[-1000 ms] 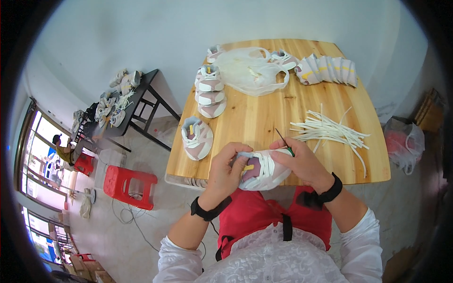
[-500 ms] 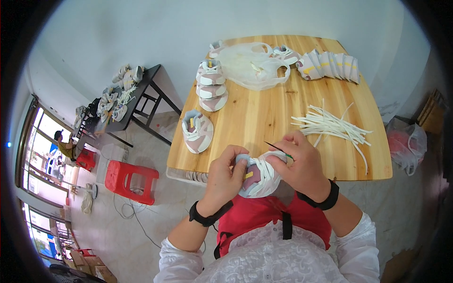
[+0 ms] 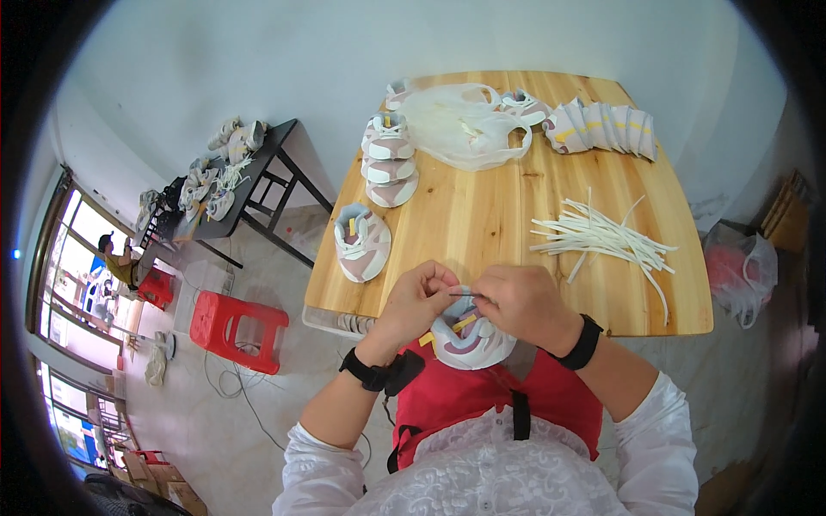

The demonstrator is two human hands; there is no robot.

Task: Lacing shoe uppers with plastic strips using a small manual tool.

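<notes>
A white and mauve shoe upper with a yellow tab sits over my lap at the table's front edge, below both hands. My right hand is closed in a pinch on a thin dark pointed tool. The tool lies level just above the shoe's opening and reaches toward my left fingertips. Closed too, with thumb and finger pressed together, my left hand is at the tool's other end. What its fingertips grip is too small to make out. The fingers partly hide the upper's far edge.
White laces lie in a loose pile at the table's right. Stacked uppers and a single upper stand on the left. A plastic bag and a row of folded uppers lie at the back. A red stool stands left.
Both hands have drawn together above the shoe, and the tool has come level between them. The upper has turned and sits a little lower, its laced front less visible. The left hand has left the upper's edge.
</notes>
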